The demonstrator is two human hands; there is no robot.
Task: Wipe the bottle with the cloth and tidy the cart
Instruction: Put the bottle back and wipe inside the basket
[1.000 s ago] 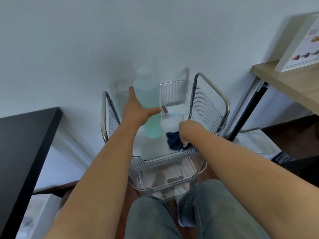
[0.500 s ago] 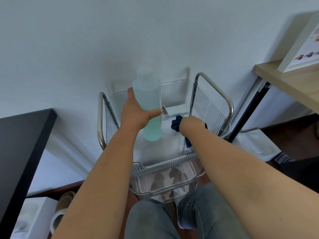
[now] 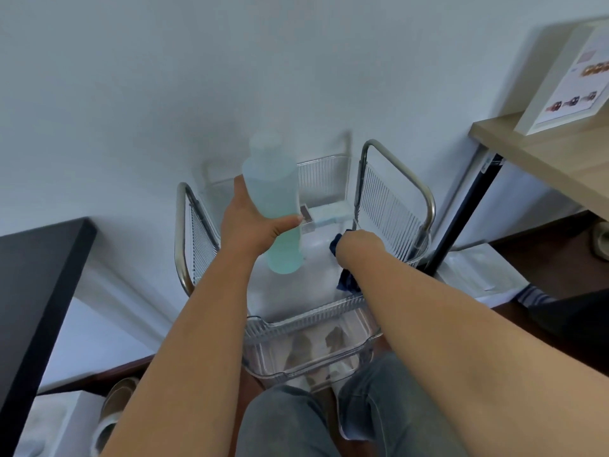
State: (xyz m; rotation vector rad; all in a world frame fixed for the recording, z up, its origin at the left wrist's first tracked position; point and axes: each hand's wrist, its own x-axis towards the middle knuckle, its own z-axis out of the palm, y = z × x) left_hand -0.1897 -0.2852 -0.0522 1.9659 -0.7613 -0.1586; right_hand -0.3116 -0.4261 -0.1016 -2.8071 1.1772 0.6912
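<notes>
My left hand (image 3: 250, 225) grips a pale blue translucent bottle (image 3: 275, 206) around its middle and holds it upright above the top tray of the cart (image 3: 395, 206). My right hand (image 3: 357, 247) is closed on a dark blue cloth (image 3: 347, 282), which hangs below my wrist, a short way right of the bottle and apart from it. The cart has clear plastic trays and metal side handles. A small white box (image 3: 329, 214) lies at the back of the top tray.
A black table (image 3: 36, 278) stands at the left. At the right a wooden shelf (image 3: 540, 153) on a black leg carries a white framed card (image 3: 573, 84). The wall is close behind the cart. Slippers (image 3: 115, 407) lie on the floor, lower left. My knees are just below the cart.
My right hand has lifted the dark cloth off the tray and brought it up toward the bottle. The left hand has kept the bottle raised with little movement.
</notes>
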